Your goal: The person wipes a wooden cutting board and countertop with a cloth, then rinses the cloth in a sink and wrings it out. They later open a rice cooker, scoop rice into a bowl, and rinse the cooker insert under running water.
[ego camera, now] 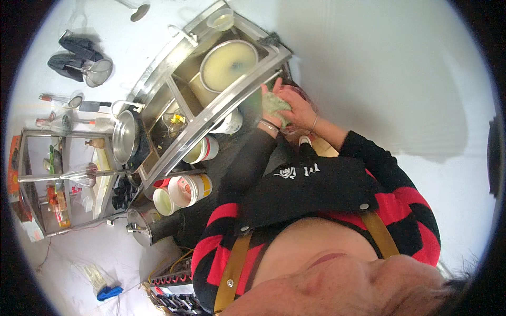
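Observation:
A crumpled light green cloth [275,106] is held between my two hands, just outside the front edge of a stainless steel sink [233,102]. My left hand [272,118] lies under and beside the cloth, its fingertips pointing towards the sink. From the other side my right hand [299,108] presses on the cloth with bent fingers. A clear plastic bag with dark red contents [302,94] shows just behind my hands; its full shape is hidden. In the sink stands a large round metal pot [228,65] filled with cloudy yellowish liquid.
A plastic bowl [220,19] sits at the sink's far corner. A strainer with yellow scraps [174,120] lies in another basin. Plastic buckets [190,190] and a lidded metal pot [140,227] stand on the dark floor. A steel rack [23,158] and hanging utensils are at the left.

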